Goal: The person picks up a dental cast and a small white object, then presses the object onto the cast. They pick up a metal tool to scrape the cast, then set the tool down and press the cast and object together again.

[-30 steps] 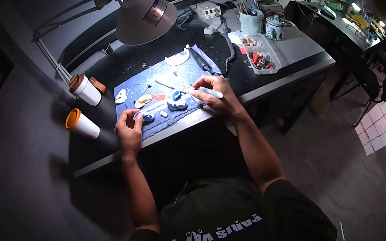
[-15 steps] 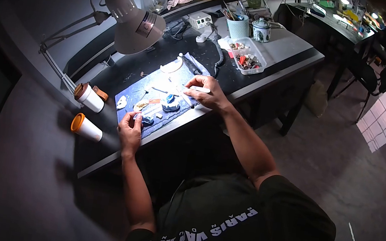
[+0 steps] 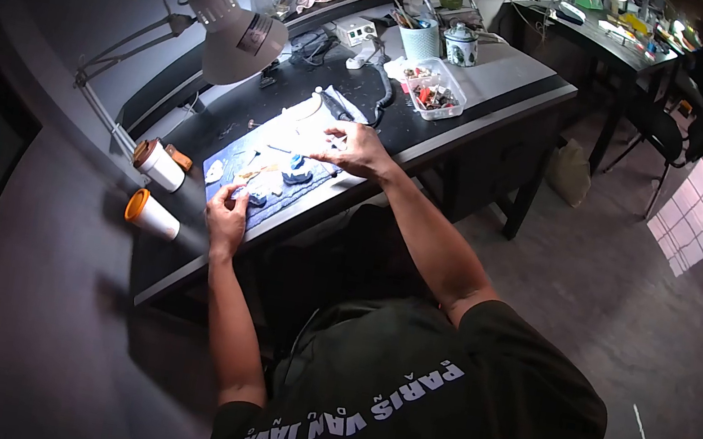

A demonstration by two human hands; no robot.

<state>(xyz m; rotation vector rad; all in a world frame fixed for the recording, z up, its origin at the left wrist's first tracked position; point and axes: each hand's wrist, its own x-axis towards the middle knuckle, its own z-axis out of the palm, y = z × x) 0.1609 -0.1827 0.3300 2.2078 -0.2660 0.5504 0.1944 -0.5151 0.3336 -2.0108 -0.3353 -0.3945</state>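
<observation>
My left hand [image 3: 226, 217] is at the near left edge of a brightly lit blue cloth [image 3: 278, 214], thumb and fingers pinched together. Whatever lies between them is too small to make out. A dark blue lump [image 3: 257, 200] rests right beside these fingertips. Over the right part of the cloth, my right hand [image 3: 353, 149] has its thumb and fingers apart, and no tool shows in it. A blue and white moulded piece [image 3: 297, 172] sits between the hands. Left of it are an orange-brown piece [image 3: 263, 174] and a white piece [image 3: 214, 172].
A white desk lamp [image 3: 237, 43] leans over the cloth. Two lidded cups [image 3: 154, 215] [image 3: 161, 167] stand at left. Behind are a clear plastic box [image 3: 435, 98] of small parts, a tool cup [image 3: 419, 41], a lidded pot [image 3: 461, 47] and a corded handpiece [image 3: 334, 106].
My right hand has opened, and the white-handled tool it held no longer shows in it. The left hand keeps its pinch by the dark blue lump. The whole view has shifted slightly.
</observation>
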